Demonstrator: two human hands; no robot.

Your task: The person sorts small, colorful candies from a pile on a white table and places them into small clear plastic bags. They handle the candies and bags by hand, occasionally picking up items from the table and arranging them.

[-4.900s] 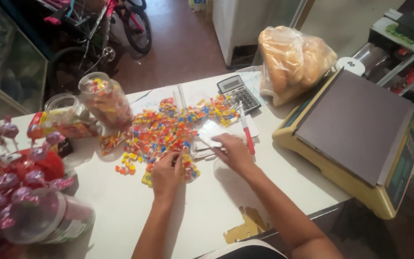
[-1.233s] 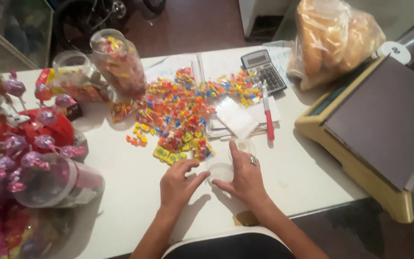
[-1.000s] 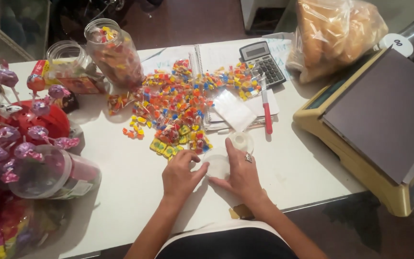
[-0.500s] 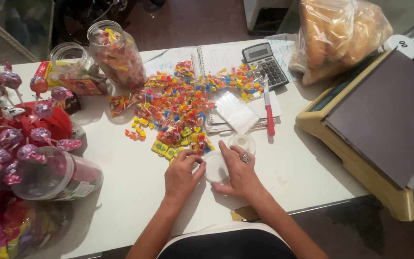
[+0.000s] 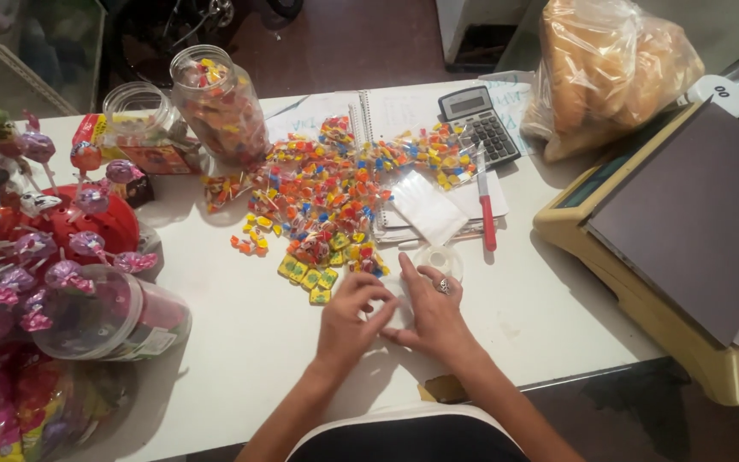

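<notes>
My left hand (image 5: 348,318) and my right hand (image 5: 434,313) lie close together on the white table (image 5: 241,342), near its front edge. Between them is a small clear bag (image 5: 392,310). My left fingertips pinch its edge, and my right hand, with a ring on it, presses flat on it. Just beyond my fingers starts a wide pile of colourful wrapped candies (image 5: 327,192), with a few yellow-green ones (image 5: 305,274) nearest. A clear tape roll (image 5: 440,258) sits by my right fingertips.
Small white bags (image 5: 428,205), a red pen (image 5: 487,218), a calculator (image 5: 479,124) and a notebook (image 5: 391,111) lie behind the pile. Two candy jars (image 5: 220,103) and a red lollipop stand (image 5: 87,224) are at the left. A scale (image 5: 686,231) and a bread bag (image 5: 609,60) are at the right.
Both hands have drawn back from the candy pile to the table's front and closed in on the small clear bag. Over the last second they shifted only slightly.
</notes>
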